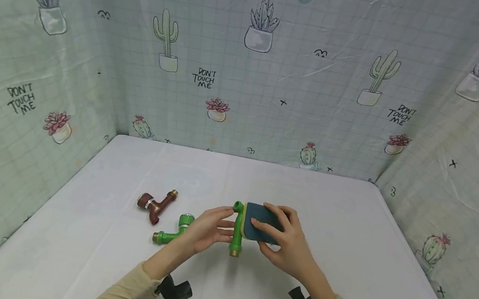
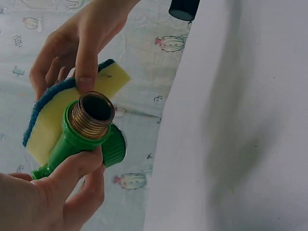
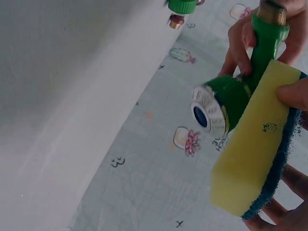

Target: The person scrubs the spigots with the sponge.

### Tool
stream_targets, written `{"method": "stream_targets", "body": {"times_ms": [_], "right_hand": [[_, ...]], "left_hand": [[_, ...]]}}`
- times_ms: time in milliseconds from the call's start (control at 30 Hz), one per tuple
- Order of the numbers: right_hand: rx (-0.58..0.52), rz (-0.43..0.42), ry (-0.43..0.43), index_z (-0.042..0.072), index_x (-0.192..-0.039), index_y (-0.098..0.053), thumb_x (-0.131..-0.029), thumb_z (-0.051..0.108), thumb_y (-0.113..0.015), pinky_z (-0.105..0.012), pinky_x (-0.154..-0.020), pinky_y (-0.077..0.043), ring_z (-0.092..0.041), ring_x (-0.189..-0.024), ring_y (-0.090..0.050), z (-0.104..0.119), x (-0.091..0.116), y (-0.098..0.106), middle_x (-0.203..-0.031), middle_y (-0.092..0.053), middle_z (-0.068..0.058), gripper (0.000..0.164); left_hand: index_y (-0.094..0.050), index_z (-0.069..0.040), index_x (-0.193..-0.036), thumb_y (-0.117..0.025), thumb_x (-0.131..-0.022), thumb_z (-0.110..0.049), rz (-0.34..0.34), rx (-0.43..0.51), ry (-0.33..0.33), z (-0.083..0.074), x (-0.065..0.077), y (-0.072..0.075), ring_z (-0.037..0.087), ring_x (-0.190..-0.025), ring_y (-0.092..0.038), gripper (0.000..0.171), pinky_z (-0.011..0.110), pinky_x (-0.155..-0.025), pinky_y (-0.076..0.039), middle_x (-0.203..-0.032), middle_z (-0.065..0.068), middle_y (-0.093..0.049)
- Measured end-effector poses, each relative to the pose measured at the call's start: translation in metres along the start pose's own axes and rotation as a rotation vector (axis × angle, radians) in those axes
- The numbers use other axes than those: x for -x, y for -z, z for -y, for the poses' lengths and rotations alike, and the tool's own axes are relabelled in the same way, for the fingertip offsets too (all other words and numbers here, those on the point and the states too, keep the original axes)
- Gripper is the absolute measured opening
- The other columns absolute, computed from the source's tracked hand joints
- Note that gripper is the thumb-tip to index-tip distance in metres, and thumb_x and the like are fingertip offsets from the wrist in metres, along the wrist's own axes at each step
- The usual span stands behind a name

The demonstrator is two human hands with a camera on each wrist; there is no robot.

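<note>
A green tap [image 1: 237,231] stands out above the white table, held by my left hand [image 1: 207,231]. In the left wrist view, its thumb and fingers grip the green body just behind the brass threaded end [image 2: 91,126]. The right wrist view shows the tap's round knob [image 3: 211,108], with a silvery face and blue centre. My right hand [image 1: 295,245] grips a sponge [image 1: 258,212], yellow with a dark blue-green scouring layer. Its yellow side [image 3: 252,144] lies right along the tap body. Part of the tap is hidden behind the sponge and fingers.
On the white table [image 1: 348,219], a second green tap [image 1: 169,237] lies partly behind my left hand. Farther left is a brown-red tap [image 1: 159,207]. Black curved pieces [image 1: 175,290] show at both wrists. A patterned cloth [image 1: 285,75] encloses the table's back and sides.
</note>
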State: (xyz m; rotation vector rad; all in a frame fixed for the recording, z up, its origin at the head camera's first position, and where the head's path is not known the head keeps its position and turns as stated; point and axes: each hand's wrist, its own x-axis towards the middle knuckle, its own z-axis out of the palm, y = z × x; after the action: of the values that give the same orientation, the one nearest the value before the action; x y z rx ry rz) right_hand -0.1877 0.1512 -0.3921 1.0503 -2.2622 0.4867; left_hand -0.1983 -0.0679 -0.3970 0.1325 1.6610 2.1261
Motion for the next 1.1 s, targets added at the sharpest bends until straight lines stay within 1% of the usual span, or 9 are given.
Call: {"method": "stream_targets", "body": {"times_ms": [100, 300, 500, 600, 733, 800, 933, 1033, 1100], "right_hand": [[0.0, 0.001, 0.026, 0.028, -0.116, -0.059, -0.067, 0.021, -0.074, -0.047, -0.08, -0.048, -0.03, -0.112, -0.036, 0.005, 0.002, -0.002, -0.13, -0.044, -0.012, 0.051], [0.01, -0.005, 0.035, 0.028, -0.115, -0.059, -0.065, 0.02, -0.076, -0.049, -0.08, -0.047, -0.032, -0.113, -0.036, 0.009, 0.002, -0.003, -0.13, -0.045, -0.012, 0.053], [0.003, -0.007, 0.022, 0.027, -0.114, -0.06, -0.066, 0.02, -0.075, -0.049, -0.081, -0.047, -0.031, -0.113, -0.035, 0.008, 0.003, -0.002, -0.13, -0.045, -0.012, 0.052], [0.004, -0.008, 0.014, 0.027, -0.114, -0.06, -0.067, 0.02, -0.075, -0.048, -0.081, -0.046, -0.031, -0.113, -0.035, 0.008, 0.002, -0.001, -0.13, -0.044, -0.012, 0.05], [0.005, -0.022, -0.004, 0.026, -0.116, -0.059, -0.069, 0.021, -0.073, -0.047, -0.081, -0.047, -0.03, -0.113, -0.035, 0.009, 0.0, -0.001, -0.131, -0.044, -0.012, 0.049], [0.002, -0.039, -0.018, 0.026, -0.115, -0.06, -0.069, 0.022, -0.073, -0.047, -0.079, -0.047, -0.029, -0.111, -0.036, 0.01, -0.001, -0.002, -0.13, -0.045, -0.013, 0.048], [-0.001, -0.077, -0.057, 0.025, -0.113, -0.061, -0.067, 0.023, -0.075, -0.045, -0.076, -0.048, -0.028, -0.107, -0.038, 0.014, -0.003, -0.005, -0.128, -0.046, -0.014, 0.049], [0.014, -0.101, -0.088, 0.025, -0.112, -0.062, -0.065, 0.023, -0.076, -0.044, -0.075, -0.049, -0.028, -0.104, -0.039, 0.017, -0.005, -0.006, -0.126, -0.048, -0.014, 0.049], [0.033, -0.119, -0.102, 0.025, -0.111, -0.062, -0.064, 0.024, -0.077, -0.044, -0.074, -0.049, -0.029, -0.102, -0.041, 0.018, -0.005, -0.007, -0.125, -0.049, -0.014, 0.049]], "left_hand": [[-0.017, -0.004, -0.141, -0.035, -0.097, -0.032, -0.006, 0.095, 0.002, -0.004, -0.003, 0.0, 0.051, -0.12, -0.035, 0.055, 0.051, -0.095, -0.038, -0.134, 0.038, -0.024], [-0.021, -0.01, -0.142, -0.03, -0.097, -0.039, 0.035, 0.216, 0.018, -0.006, -0.005, 0.002, 0.055, -0.123, -0.026, 0.054, 0.056, -0.097, -0.03, -0.137, 0.038, -0.015], [-0.029, -0.012, -0.135, -0.036, -0.096, -0.034, 0.066, 0.176, 0.012, -0.002, -0.006, 0.008, 0.048, -0.123, -0.031, 0.046, 0.057, -0.096, -0.032, -0.138, 0.031, -0.02], [-0.039, -0.018, -0.122, -0.04, -0.094, -0.031, 0.103, 0.13, 0.006, 0.0, -0.006, 0.011, 0.044, -0.12, -0.039, 0.031, 0.057, -0.093, -0.037, -0.136, 0.03, -0.029], [-0.043, -0.023, -0.109, -0.042, -0.094, -0.025, 0.159, 0.098, -0.013, 0.001, -0.005, 0.013, 0.037, -0.113, -0.05, 0.015, 0.055, -0.09, -0.041, -0.129, 0.026, -0.039], [-0.042, -0.021, -0.109, -0.043, -0.094, -0.023, 0.179, 0.096, -0.024, 0.001, -0.005, 0.013, 0.033, -0.11, -0.052, 0.015, 0.054, -0.091, -0.041, -0.127, 0.023, -0.042], [-0.037, -0.014, -0.128, -0.042, -0.095, -0.02, 0.196, 0.128, -0.034, -0.001, -0.003, 0.011, 0.03, -0.112, -0.052, 0.034, 0.053, -0.093, -0.04, -0.131, 0.02, -0.038], [-0.027, -0.006, -0.138, -0.04, -0.096, -0.018, 0.188, 0.17, -0.024, -0.003, -0.002, 0.009, 0.032, -0.116, -0.049, 0.045, 0.053, -0.096, -0.037, -0.137, 0.024, -0.031], [-0.026, -0.003, -0.138, -0.04, -0.096, -0.017, 0.164, 0.186, -0.018, -0.004, -0.001, 0.007, 0.031, -0.114, -0.05, 0.047, 0.054, -0.096, -0.037, -0.136, 0.025, -0.032]]}}
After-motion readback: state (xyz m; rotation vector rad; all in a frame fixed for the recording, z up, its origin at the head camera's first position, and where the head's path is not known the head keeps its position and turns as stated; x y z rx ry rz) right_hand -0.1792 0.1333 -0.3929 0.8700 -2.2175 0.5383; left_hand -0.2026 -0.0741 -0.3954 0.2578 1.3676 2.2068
